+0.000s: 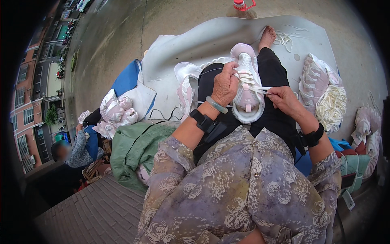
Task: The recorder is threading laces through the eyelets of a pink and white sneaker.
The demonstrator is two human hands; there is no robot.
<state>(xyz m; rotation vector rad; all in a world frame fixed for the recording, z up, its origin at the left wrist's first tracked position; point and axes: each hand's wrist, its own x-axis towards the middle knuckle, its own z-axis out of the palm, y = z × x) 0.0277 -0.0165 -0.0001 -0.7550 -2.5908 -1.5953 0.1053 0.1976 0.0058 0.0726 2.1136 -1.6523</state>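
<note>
A white and pale pink sneaker (246,97) rests between my thighs, toe pointing away from me. White shoelaces (260,88) are strung across its upper. My left hand (226,84) is closed at the left side of the lacing, with white lace showing at its fingertips and below the hand; its grip is partly hidden. On the right, my right hand (284,100) pinches a length of lace and holds it out taut from the shoe. Another pale pink and white shoe piece (186,83) lies by my left leg.
A pale sheet (170,51) covers the ground ahead. Bundled shoe uppers (315,79) and a heap of cream laces (332,103) lie at right. More uppers (118,107) sit at left beside a green cloth (138,148). Another person (79,148) sits far left.
</note>
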